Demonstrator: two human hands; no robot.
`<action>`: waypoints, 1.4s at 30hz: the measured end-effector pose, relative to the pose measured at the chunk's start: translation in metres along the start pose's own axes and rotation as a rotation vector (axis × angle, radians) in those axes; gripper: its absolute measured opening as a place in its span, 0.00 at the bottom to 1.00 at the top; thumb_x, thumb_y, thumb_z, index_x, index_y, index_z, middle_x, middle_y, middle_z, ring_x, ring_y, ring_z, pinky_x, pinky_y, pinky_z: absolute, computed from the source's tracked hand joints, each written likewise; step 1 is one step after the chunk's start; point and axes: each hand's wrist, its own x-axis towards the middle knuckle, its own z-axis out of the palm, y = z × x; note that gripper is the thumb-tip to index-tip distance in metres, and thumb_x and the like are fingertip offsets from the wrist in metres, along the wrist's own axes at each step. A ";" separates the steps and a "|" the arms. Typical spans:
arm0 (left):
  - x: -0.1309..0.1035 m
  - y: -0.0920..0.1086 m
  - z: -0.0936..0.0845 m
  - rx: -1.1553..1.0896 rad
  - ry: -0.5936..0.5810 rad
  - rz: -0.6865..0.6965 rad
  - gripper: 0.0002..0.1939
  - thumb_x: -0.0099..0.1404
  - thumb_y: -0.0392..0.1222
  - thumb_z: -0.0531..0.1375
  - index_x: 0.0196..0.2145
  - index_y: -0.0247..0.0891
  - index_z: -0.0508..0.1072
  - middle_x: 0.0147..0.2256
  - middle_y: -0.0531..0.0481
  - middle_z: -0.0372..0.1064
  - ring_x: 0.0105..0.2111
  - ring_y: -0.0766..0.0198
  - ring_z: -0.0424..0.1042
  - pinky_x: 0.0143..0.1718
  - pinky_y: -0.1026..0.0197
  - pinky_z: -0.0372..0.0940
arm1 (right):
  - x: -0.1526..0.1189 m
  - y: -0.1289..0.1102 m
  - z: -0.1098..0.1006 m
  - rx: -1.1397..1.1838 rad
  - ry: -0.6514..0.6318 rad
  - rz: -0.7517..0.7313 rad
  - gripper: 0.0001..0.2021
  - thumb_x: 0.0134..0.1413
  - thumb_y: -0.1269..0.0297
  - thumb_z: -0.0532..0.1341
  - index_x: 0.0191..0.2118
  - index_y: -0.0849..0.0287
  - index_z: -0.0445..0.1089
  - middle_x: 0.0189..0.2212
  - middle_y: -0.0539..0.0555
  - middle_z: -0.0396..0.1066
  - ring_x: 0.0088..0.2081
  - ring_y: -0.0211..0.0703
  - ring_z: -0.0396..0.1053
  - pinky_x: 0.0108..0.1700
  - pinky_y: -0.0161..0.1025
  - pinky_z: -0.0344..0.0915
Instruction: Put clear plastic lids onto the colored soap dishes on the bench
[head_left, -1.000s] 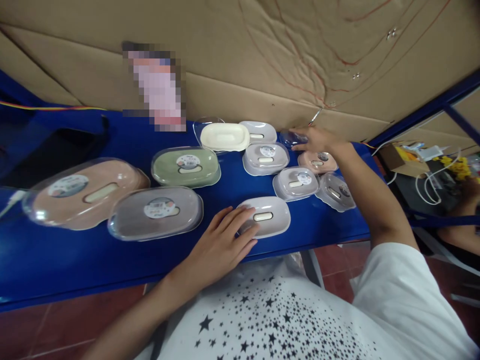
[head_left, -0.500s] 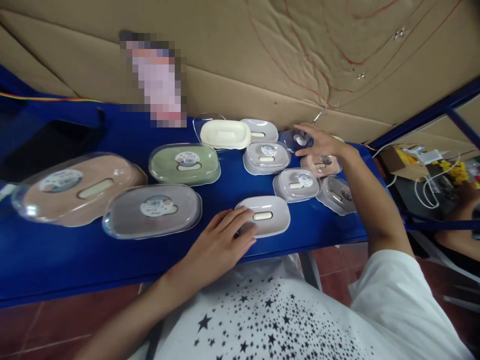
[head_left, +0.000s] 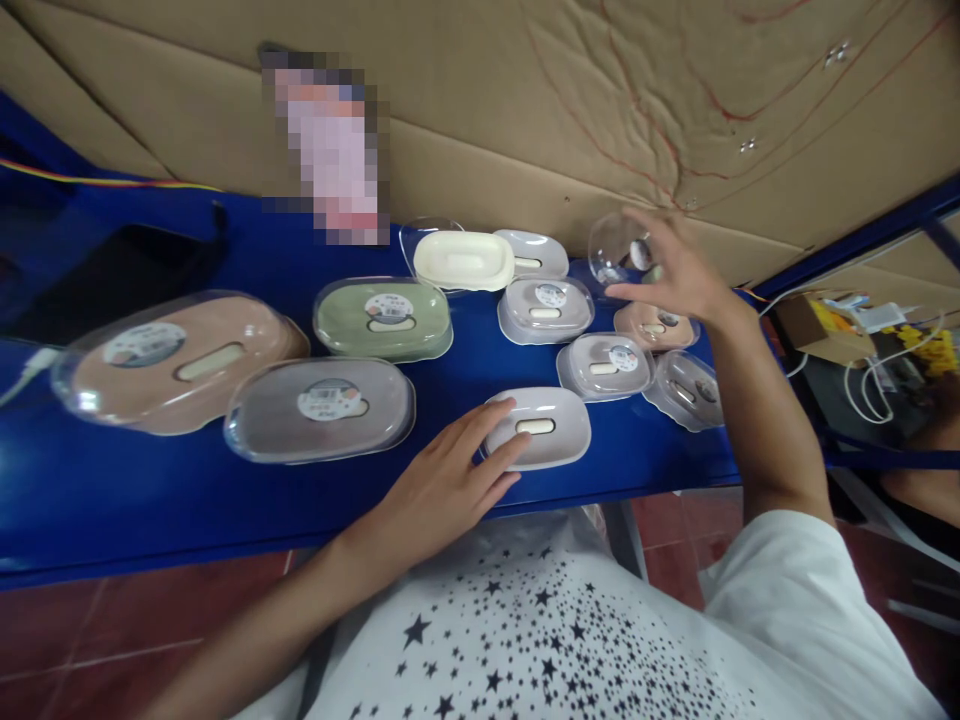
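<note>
My left hand lies with fingers spread over the left end of a pale grey oval dish, which looks like a soap dish and has a cream slot piece in its middle. Its fingertips touch the dish, which has no lid on. At the back right, my right hand grips a clear plastic lid between thumb and fingers, tilted up off the table. A round sticker shows on the lid. Just below it stand a lidded peach dish and a lidded grey dish.
Larger lidded dishes in peach, green and grey stand on the blue table to the left. A cream dish sits near the cardboard wall. A black object lies far left.
My right hand has raised the clear lid from the table and tilted it upright. My left hand stays at the grey dish, its fingers spread wider.
</note>
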 end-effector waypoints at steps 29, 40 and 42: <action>-0.008 -0.004 0.005 -0.195 -0.094 -0.239 0.37 0.78 0.58 0.57 0.76 0.41 0.50 0.70 0.30 0.61 0.70 0.42 0.65 0.66 0.39 0.69 | -0.109 -0.165 0.081 0.093 -0.083 -0.229 0.51 0.65 0.30 0.57 0.81 0.43 0.30 0.78 0.62 0.52 0.75 0.69 0.55 0.71 0.71 0.58; -0.006 -0.004 0.010 -0.137 0.004 -0.251 0.35 0.75 0.49 0.63 0.72 0.37 0.56 0.66 0.31 0.65 0.65 0.42 0.70 0.64 0.39 0.72 | -0.071 0.052 0.000 -0.043 0.134 0.226 0.26 0.73 0.38 0.45 0.58 0.36 0.76 0.48 0.50 0.83 0.54 0.60 0.79 0.58 0.69 0.72; -0.005 -0.004 0.011 -0.106 0.034 -0.255 0.34 0.75 0.48 0.63 0.71 0.37 0.56 0.65 0.30 0.65 0.65 0.42 0.71 0.64 0.39 0.73 | -0.069 0.084 -0.003 -0.035 0.048 0.205 0.27 0.69 0.34 0.49 0.58 0.37 0.77 0.43 0.49 0.85 0.53 0.60 0.79 0.61 0.70 0.69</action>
